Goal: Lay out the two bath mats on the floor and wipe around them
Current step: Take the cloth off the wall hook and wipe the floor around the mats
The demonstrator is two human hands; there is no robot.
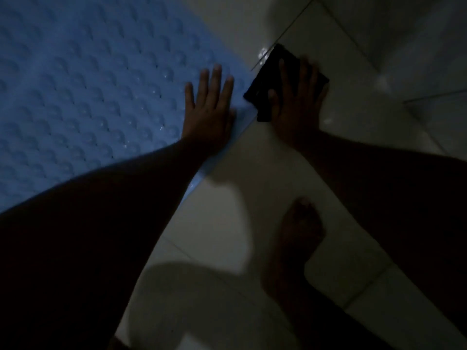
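A blue bath mat (pixel 83 92) with raised round bumps lies flat on the pale tiled floor and fills the upper left of the dim head view. My left hand (pixel 208 109) rests palm down on the mat's near right edge, fingers spread. Just to the right, beside that edge, a dark folded cloth (pixel 267 79) lies on the tile. My right hand (pixel 297 102) presses flat on top of the cloth, fingers spread over it. Only one mat is in view.
Pale glossy floor tiles (pixel 227 198) with thin grout lines stretch to the right and below the mat. My bare foot (pixel 295 238) stands on the tiles at lower centre. Small wet glints show on the tile beyond the cloth.
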